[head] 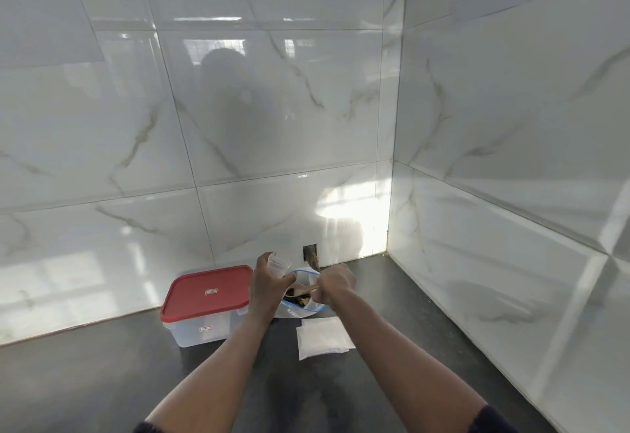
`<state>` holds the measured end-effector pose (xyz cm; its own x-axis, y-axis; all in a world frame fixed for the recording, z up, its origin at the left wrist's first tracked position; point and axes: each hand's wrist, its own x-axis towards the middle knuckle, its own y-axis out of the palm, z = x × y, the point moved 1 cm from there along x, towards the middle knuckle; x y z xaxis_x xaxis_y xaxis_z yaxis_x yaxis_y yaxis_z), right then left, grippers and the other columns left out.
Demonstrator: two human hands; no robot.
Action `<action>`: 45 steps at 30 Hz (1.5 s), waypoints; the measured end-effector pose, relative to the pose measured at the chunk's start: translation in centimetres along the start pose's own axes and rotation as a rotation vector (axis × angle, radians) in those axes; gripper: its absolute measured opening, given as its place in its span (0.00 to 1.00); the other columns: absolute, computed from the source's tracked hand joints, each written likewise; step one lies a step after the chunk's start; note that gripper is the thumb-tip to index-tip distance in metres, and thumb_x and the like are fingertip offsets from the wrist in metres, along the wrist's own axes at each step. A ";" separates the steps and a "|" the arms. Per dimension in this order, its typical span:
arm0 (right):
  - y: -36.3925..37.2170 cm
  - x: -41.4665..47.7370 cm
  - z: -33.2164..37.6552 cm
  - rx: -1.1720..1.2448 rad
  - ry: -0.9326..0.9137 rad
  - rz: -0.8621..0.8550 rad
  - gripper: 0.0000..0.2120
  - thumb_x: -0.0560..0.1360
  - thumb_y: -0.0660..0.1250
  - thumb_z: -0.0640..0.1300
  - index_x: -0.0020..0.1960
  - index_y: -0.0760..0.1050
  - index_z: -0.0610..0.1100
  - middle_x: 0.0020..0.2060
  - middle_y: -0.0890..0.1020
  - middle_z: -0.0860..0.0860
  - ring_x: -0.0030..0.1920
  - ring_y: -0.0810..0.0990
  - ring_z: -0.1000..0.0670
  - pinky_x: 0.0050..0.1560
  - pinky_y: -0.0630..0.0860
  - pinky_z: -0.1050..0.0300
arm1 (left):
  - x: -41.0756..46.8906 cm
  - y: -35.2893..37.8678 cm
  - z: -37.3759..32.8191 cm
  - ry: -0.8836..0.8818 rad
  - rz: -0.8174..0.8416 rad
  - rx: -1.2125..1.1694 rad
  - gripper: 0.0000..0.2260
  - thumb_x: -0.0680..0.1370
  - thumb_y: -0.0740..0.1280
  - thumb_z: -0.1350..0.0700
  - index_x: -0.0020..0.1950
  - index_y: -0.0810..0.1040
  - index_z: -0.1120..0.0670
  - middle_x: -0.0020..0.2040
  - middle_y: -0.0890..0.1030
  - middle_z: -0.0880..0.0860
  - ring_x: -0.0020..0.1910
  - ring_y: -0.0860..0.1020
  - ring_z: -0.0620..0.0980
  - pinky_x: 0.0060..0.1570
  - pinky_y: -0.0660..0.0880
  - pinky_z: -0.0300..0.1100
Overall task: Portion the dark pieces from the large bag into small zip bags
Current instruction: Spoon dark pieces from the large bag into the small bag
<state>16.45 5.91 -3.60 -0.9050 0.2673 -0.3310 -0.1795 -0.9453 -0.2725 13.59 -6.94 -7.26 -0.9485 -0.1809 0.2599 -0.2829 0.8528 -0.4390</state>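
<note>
While spare small zip bags lie flat nearest you on the worktop, your right hand pinches a wooden spoon over the large bag of dark pieces near the back edge; your left hand, fingers curled, grips one small clear bag.

Glossy marbled wall tiles meet dark countertop; sunlight patch, perhaps window-reflected.

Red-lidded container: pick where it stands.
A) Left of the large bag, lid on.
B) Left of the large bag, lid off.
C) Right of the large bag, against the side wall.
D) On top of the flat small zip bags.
A: the red-lidded container stands closed, left of the large bag; the small zip bags lie apart, nearer the camera.
</note>
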 end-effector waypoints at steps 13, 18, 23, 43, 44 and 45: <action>-7.0 -1.8 5.0 0.030 -0.041 0.085 0.14 0.77 0.57 0.27 0.33 0.71 0.33 0.15 0.74 0.45 0.17 0.74 0.50 0.18 0.74 0.64 | 0.2 -0.1 0.4 -0.066 0.029 -0.132 0.29 0.68 0.76 0.59 0.65 0.68 0.59 0.54 0.75 0.54 0.50 0.73 0.50 0.47 0.68 0.39; -5.8 -2.1 6.0 0.073 -0.174 0.016 0.15 0.75 0.56 0.27 0.31 0.71 0.35 0.27 0.72 0.44 0.19 0.72 0.49 0.20 0.71 0.63 | -0.3 0.2 0.8 -0.032 0.087 -0.104 0.30 0.66 0.77 0.57 0.64 0.68 0.56 0.54 0.74 0.50 0.53 0.73 0.51 0.52 0.70 0.42; -3.9 -2.4 5.6 -0.193 -0.397 -0.022 0.10 0.74 0.58 0.30 0.43 0.79 0.34 0.31 0.79 0.41 0.31 0.79 0.43 0.40 0.81 0.50 | -0.5 0.3 0.9 -0.011 0.106 -0.071 0.31 0.66 0.78 0.54 0.64 0.68 0.54 0.52 0.75 0.50 0.54 0.75 0.53 0.54 0.73 0.46; -4.2 -2.9 4.5 -0.636 -0.338 -0.144 0.11 0.74 0.58 0.33 0.33 0.66 0.41 0.37 0.75 0.44 0.39 0.78 0.45 0.41 0.75 0.58 | -0.8 -0.6 0.0 -0.036 0.120 -0.082 0.27 0.67 0.76 0.58 0.61 0.69 0.58 0.50 0.75 0.51 0.48 0.74 0.51 0.45 0.69 0.38; -4.0 -2.6 3.7 -0.661 -0.336 -0.106 0.14 0.75 0.58 0.34 0.31 0.63 0.42 0.36 0.73 0.44 0.39 0.76 0.47 0.40 0.75 0.60 | -0.9 -0.7 -0.1 -0.030 0.127 -0.074 0.25 0.67 0.76 0.58 0.60 0.70 0.57 0.50 0.75 0.52 0.48 0.74 0.51 0.42 0.69 0.36; -3.6 -2.3 2.8 -0.684 -0.330 -0.070 0.14 0.74 0.59 0.33 0.31 0.64 0.41 0.34 0.72 0.44 0.40 0.74 0.48 0.35 0.74 0.64 | -0.9 -0.8 -0.1 -0.025 0.132 -0.066 0.23 0.67 0.76 0.57 0.58 0.70 0.56 0.49 0.76 0.52 0.47 0.74 0.50 0.39 0.69 0.34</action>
<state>18.14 8.14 0.68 -0.9880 0.1507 -0.0340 -0.0592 -0.5724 -0.8178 14.67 -7.43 -7.03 -0.9804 -0.0770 0.1815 -0.1466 0.9001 -0.4103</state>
